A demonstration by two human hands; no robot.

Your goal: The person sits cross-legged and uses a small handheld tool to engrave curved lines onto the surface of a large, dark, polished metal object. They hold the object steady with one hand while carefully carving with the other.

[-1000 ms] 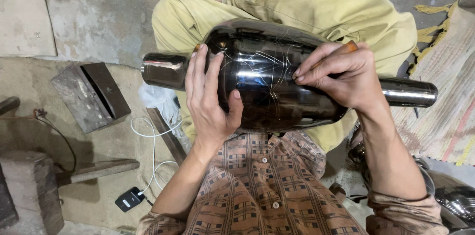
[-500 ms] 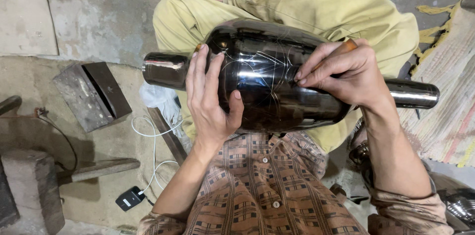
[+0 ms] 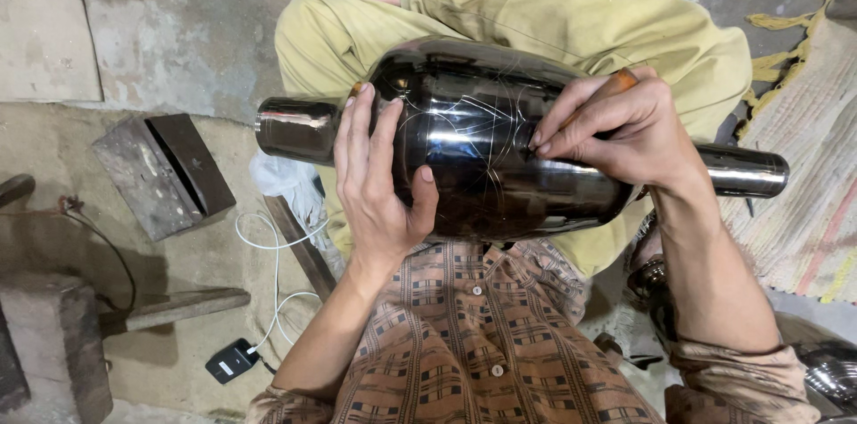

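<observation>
**Dark metal vase, held across lap, with tool applied**

Dark polished metal vase (image 3: 482, 134): lying on its side across the lap, over olive-yellow trousers (image 3: 553, 22); narrow neck pointing to picture left, slim foot end to picture right; fine scratched curved lines visible on the belly.

Left hand (image 3: 379, 178): spread flat against the vase belly near the neck, fingers long and open over the curve, thumb pressed to the lower side.

Right hand (image 3: 625, 125): fingers pinched narrow around a small tool with an orange-brown handle (image 3: 622, 80); fingertips touching the vase surface; tool tip hidden under the fingers.

Brown checked shirt (image 3: 482, 335): at bottom centre, just below the vase.

Surroundings, picture left, on the stone floor: grey metal block (image 3: 161, 174), white cable (image 3: 277, 281) running to a small black adapter (image 3: 232, 360). Woven rug (image 3: 803, 192) at picture right.
</observation>
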